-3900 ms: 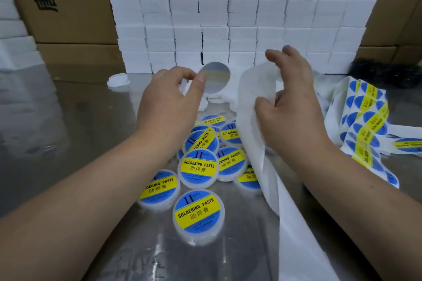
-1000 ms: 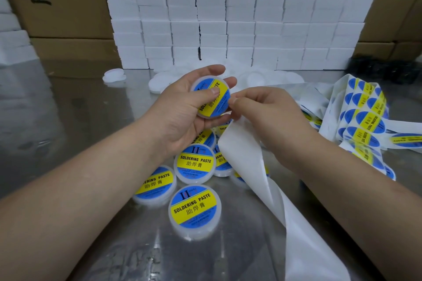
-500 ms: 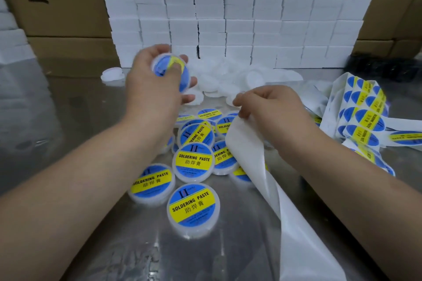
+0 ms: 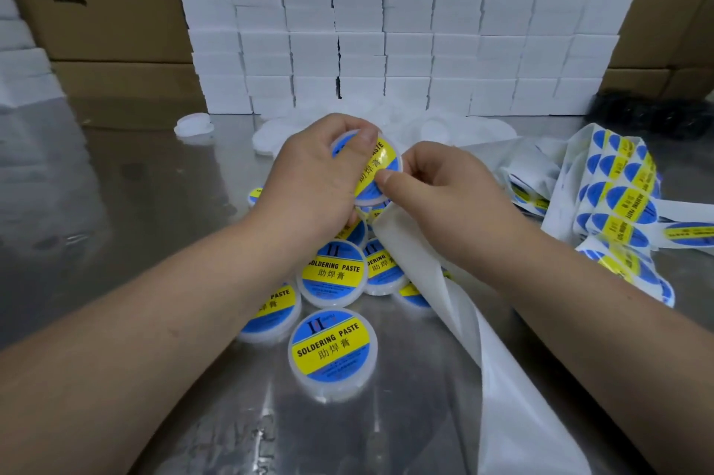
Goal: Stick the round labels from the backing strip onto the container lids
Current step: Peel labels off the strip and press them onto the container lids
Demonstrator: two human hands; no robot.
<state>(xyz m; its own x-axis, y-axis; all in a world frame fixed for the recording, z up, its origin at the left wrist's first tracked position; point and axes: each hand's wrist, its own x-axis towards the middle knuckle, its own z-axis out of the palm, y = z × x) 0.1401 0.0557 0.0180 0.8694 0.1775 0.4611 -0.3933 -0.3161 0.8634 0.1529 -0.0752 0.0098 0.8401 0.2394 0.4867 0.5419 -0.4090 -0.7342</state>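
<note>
Container lid (image 4: 371, 199) with its blue-yellow round label (image 4: 380, 161) is up above the table, gripped in your left hand (image 4: 313, 184), thumb curled over the top edge. Your right hand (image 4: 444, 196) is closed on the backing strip (image 4: 483, 351), thumb tip pressing the label. Labelled lids (image 4: 332, 273) lie clustered below on the steel table (image 4: 135, 204); white boxes (image 4: 405, 30) are stacked behind.

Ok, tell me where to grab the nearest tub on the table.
Pinch the tub by its white side wall, left and right, coming from above and the near side. It lies flat, label up, and other tubs crowd its far edge, so the near half looks freest.
</note>
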